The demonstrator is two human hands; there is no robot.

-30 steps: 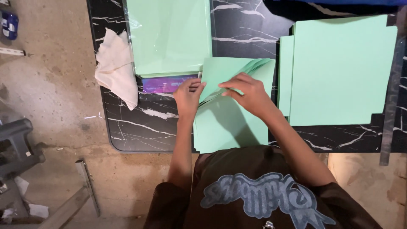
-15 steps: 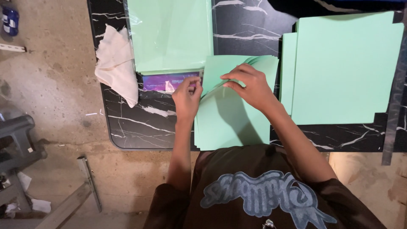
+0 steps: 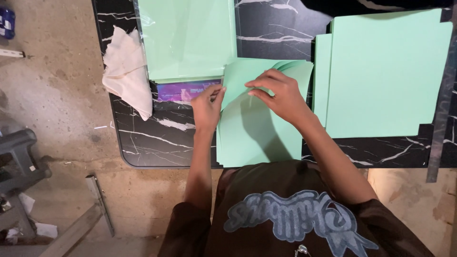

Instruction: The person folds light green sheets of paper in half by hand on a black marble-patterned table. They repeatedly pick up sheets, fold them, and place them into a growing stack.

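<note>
The light green paper sheets (image 3: 259,128) lie mid-frame on the black marble bench (image 3: 157,138); the left hand (image 3: 207,107) and right hand (image 3: 278,93) fingers pinch their top edge.

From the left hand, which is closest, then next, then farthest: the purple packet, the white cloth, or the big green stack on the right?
From the left hand:
1. Purple packet, just beside it, on the left.
2. White cloth, further left at the table's edge.
3. Big green stack, far right.
</note>
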